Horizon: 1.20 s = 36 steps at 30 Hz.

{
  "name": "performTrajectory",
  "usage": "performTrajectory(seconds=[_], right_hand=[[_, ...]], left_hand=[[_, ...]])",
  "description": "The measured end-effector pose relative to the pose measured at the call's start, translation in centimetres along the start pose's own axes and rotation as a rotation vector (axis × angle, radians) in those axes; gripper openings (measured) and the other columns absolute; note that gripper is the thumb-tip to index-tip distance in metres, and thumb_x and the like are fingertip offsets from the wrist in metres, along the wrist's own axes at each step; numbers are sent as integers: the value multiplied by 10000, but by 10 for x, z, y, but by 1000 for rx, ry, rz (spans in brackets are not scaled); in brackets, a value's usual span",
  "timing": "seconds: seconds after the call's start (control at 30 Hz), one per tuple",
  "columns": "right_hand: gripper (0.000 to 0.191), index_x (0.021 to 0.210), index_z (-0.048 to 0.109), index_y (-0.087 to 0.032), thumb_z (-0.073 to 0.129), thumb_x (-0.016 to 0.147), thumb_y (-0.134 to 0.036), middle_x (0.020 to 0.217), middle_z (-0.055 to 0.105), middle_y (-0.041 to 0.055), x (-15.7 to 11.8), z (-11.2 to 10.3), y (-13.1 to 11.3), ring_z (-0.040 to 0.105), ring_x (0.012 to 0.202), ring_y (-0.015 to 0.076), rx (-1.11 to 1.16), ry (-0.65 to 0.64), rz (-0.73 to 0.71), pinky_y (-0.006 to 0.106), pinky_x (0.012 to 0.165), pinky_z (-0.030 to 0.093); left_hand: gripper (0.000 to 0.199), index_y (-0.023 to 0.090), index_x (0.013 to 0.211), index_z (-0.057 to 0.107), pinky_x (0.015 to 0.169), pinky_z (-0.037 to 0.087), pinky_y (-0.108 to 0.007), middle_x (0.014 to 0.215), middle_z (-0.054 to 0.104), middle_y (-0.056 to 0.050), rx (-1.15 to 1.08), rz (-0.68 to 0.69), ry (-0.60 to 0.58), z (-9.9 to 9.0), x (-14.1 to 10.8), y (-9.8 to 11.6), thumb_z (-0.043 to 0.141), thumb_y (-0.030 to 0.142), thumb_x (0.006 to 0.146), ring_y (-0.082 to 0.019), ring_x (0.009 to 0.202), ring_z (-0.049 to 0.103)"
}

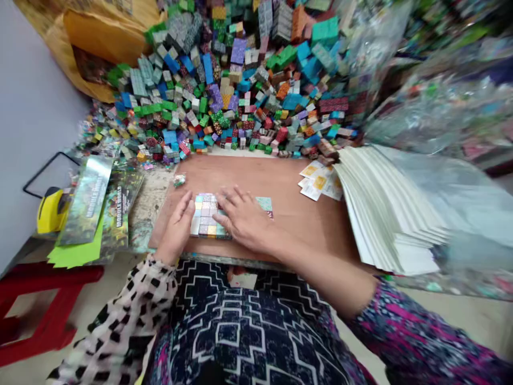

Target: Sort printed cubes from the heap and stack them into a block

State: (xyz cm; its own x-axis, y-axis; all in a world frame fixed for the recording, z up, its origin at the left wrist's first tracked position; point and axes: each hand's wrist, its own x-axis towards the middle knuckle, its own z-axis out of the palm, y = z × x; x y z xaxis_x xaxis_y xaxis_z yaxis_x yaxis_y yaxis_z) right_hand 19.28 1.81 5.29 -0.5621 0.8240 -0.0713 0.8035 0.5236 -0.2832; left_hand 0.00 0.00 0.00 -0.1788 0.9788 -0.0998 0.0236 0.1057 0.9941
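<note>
A flat, close-packed block of small patterned cubes lies on the brown board in front of me. My right hand rests palm down over the block's middle and right part, its fingers spread and hiding many of the cubes. More cubes show past the hand at the block's right end. At the left end, my left hand stands on edge against the block's side, its fingers stretched out and together. Neither hand is wrapped around anything. A tiny clear packet with something green lies beyond my left hand.
A big heap of coloured cubes and bars fills the back. On the right are a stack of white sheets, small printed cards and plastic bags. Printed packs and a yellow tape measure lie left, above a red stool.
</note>
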Motion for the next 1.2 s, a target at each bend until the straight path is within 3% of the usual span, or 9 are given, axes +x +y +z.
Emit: performTrajectory(seconds=[0.2,0.33,0.53,0.8,0.97,1.2], right_hand=[[855,1536,337,-142,462,893,-690,1613,170,211,-8,21,-9,104,1482,437,-28,75,-108,622,1175,153],[969,1535,316,-77,595,812,-658,1595,203,249,2,21,-11,132,1479,434,-41,63,-151,588,1188,154],[984,1531,305,-61,619,795,-634,1579,239,264,17,16,-20,222,1450,446,-43,60,-161,611,1163,196],[886,1463,401,-21,667,782,-521,1418,477,240,23,14,-20,450,1273,401,-66,134,-178,541,1111,315],[880,1441,421,-13,697,755,-490,1377,502,234,24,15,-23,471,1237,392,-52,136,-163,523,1112,316],[936,1482,373,-33,697,771,-550,1476,410,253,22,14,-20,381,1351,418,-7,115,-185,544,1161,242]], left_hand=[[514,262,1341,549,1217,298,-450,1484,474,-45,-80,10,-13,8,-5,-4,549,552,916,-252,1407,398],[609,260,1361,525,1243,243,-420,1527,416,-38,-191,6,-26,10,-5,-5,421,669,921,-224,1443,339],[729,227,1374,511,1255,190,-400,1528,412,-72,-237,60,-60,13,-5,-5,329,748,899,-228,1461,300],[709,268,1396,497,1255,193,-438,1528,414,-42,-175,53,-85,8,-2,-13,334,746,899,-228,1464,296],[646,290,1383,522,1228,285,-450,1496,460,-25,-131,47,-48,9,-3,-15,355,708,920,-243,1451,323],[613,293,1414,481,1245,231,-433,1522,425,-20,-49,40,-23,11,-6,-9,364,667,942,-226,1447,332]])
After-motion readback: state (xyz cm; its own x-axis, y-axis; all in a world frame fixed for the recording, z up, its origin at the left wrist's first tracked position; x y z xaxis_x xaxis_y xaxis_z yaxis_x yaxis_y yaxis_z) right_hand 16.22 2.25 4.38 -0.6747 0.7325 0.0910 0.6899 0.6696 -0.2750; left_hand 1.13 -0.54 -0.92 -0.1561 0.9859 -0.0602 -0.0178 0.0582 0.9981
